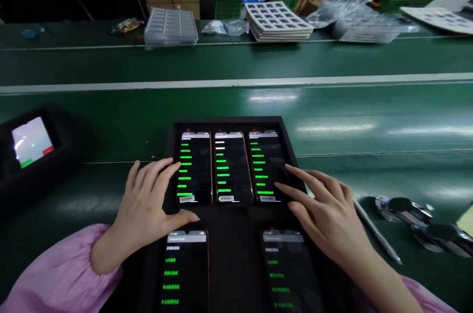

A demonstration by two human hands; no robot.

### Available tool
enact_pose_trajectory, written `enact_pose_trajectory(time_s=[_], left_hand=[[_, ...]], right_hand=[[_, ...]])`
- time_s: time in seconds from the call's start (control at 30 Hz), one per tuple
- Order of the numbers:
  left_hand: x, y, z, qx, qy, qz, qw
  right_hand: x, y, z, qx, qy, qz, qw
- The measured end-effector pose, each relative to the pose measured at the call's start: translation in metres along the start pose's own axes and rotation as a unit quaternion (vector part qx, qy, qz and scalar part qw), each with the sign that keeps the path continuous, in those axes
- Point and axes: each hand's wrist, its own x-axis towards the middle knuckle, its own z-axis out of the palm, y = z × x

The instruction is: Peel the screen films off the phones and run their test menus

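Observation:
Several lit smartphones lie in a black tray [236,254] below me, their dark screens showing lists of mostly green text. Three form the far row: a left phone [195,167], a middle phone [233,167] and a right phone [268,165]. Nearer are a front left phone [188,268] and a front right phone [290,273], both cut off by the lower picture edge. My left hand [148,199] is open, its fingertips at the left edge of the far left phone. My right hand [321,204] is open, with fingers at the far right phone's screen and edge.
On the green bench, a black holder [62,145] with a lit phone [32,141] stands left. A pen [377,231] and shiny metal objects [424,222] lie right. Along the back are clear plastic trays [170,27], stacked white trays [279,19] and plastic bags [347,5].

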Motion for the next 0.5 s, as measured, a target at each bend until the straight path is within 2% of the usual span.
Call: enact_pose_trajectory(time_s=[0.17,0.3,0.5], left_hand=[[-0.009,0.004,-0.01,0.019,-0.016,0.023,0.999],[-0.014,0.007,-0.01,0.028,-0.028,0.012,0.999],[-0.013,0.009,-0.008,0.018,-0.035,-0.005,0.999]], right_hand=[[0.003,-0.001,-0.01,0.019,0.036,-0.002,0.999],[0.013,-0.006,-0.005,0.052,0.01,-0.013,0.999],[0.029,-0.022,0.003,0.091,-0.033,-0.066,0.993]])
